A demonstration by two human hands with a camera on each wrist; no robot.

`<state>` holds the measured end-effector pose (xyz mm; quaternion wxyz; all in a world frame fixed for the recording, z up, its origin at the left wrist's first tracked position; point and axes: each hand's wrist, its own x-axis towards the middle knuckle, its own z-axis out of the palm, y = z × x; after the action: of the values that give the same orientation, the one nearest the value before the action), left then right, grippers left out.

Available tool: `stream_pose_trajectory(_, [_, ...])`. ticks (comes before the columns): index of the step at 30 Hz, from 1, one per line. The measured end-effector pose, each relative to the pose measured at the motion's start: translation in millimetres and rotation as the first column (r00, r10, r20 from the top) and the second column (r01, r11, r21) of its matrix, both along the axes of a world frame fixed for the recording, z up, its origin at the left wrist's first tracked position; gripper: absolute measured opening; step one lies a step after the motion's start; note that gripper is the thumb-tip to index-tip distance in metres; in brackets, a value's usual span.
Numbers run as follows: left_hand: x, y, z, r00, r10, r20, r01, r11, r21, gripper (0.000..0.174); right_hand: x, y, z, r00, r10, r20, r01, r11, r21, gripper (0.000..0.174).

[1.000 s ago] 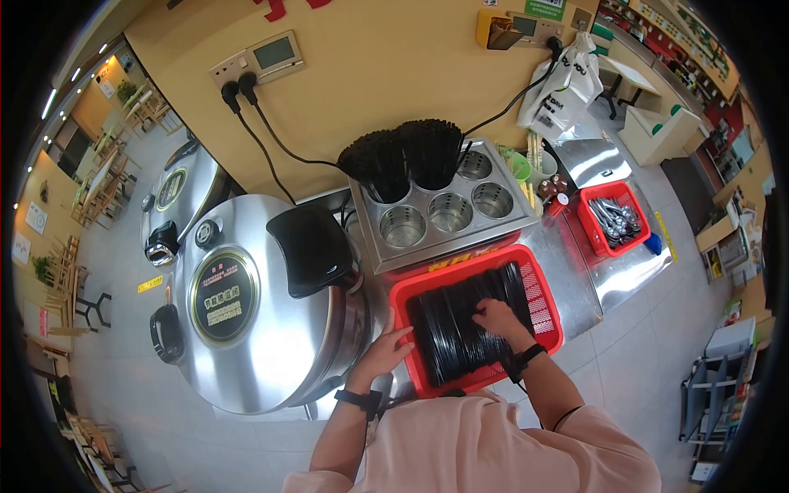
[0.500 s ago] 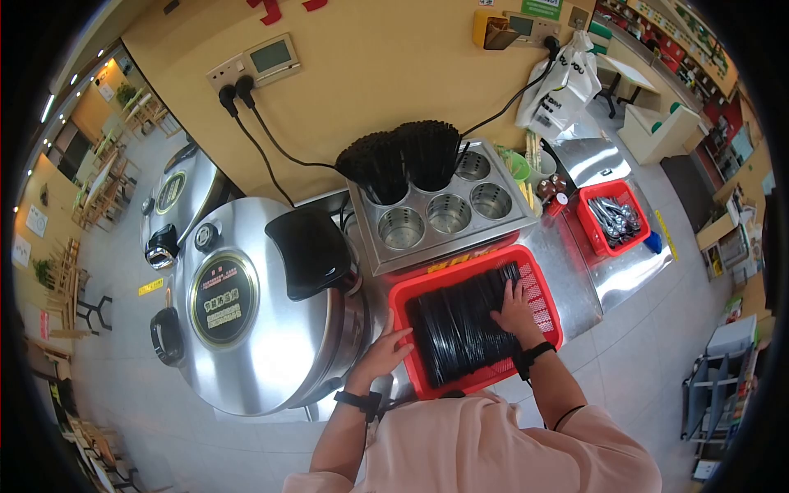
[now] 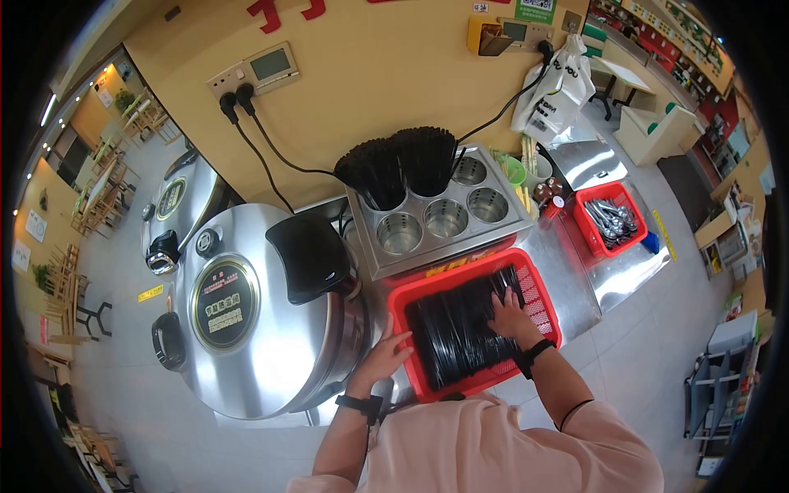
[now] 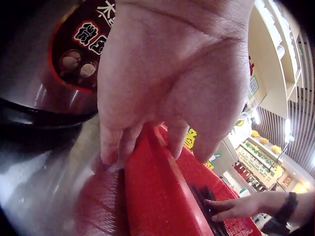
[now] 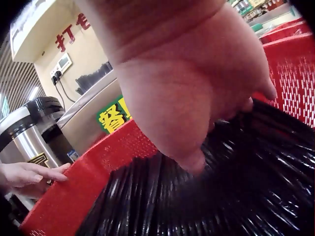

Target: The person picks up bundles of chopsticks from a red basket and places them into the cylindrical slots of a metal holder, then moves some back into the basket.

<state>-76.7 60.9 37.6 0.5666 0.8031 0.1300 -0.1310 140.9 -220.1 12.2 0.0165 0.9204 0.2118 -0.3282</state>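
Note:
A red plastic basket (image 3: pixel 403 361) holds a broad layer of long, thin black sticks (image 3: pixel 448 337) that look like chopsticks with a glossy plastic shine. At its left side, my left hand (image 3: pixel 384 359) holds the rim, with fingers on both sides of the red edge in the left wrist view. My right hand (image 3: pixel 514 319) lies over the right part of the black sticks, fingers spread and fingertips down on them. In the right wrist view, its thumb tip touches the glossy layer, and the other fingertips are partly hidden behind the palm.
Behind the basket stands a steel holder (image 3: pixel 526 223) with perforated cups, two packed with upright black sticks (image 3: pixel 431 160). To the left is a large round steel cooker (image 3: pixel 271 361). A smaller red basket (image 3: pixel 582 222) of spoons and a white bag (image 3: pixel 559 90) are at the right.
My right hand has moved from the middle of the black sticks to their right side, and its bent fingers have spread out. The left hand keeps its place at the rim.

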Motion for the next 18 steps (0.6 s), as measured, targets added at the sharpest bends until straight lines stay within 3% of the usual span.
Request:
stream_pose_trajectory(5, [-3.0, 1.9, -14.0, 0.990, -0.064, 0.124, 0.045, 0.987, 0.156, 0.048, 1.9, 3.2, -3.7, 0.997, -0.065, 0.033, 0.064, 0.998, 0.018, 0.096])
stream_pose_trajectory(10, [0.0, 1.4, -4.2, 0.998, -0.038, 0.058, 0.034, 0.997, 0.068, 0.048, 4.1, 7.7, 9.1, 0.994, -0.098, -0.042, 0.099, 0.995, 0.031, 0.098])
stream_pose_trajectory(12, [-1.1, 1.0, -8.3, 0.998, -0.037, 0.047, 0.034, 0.998, 0.059, 0.048, 6.4, 1.0, 2.7, 0.980, -0.181, 0.084, 0.173, 0.980, 0.096, 0.104])
stream_pose_trajectory(15, [-2.7, 0.9, -12.6, 0.995, -0.033, 0.097, 0.022, 0.993, 0.114, 0.045, 6.4, -2.6, -7.6, 0.978, -0.203, 0.051, 0.197, 0.975, 0.102, 0.103])
stream_pose_trajectory(18, [-1.5, 0.5, -14.5, 0.997, -0.032, 0.074, 0.025, 0.995, 0.099, 0.045, 6.2, -2.6, -11.8, 0.989, -0.149, -0.012, 0.149, 0.981, 0.124, 0.103])
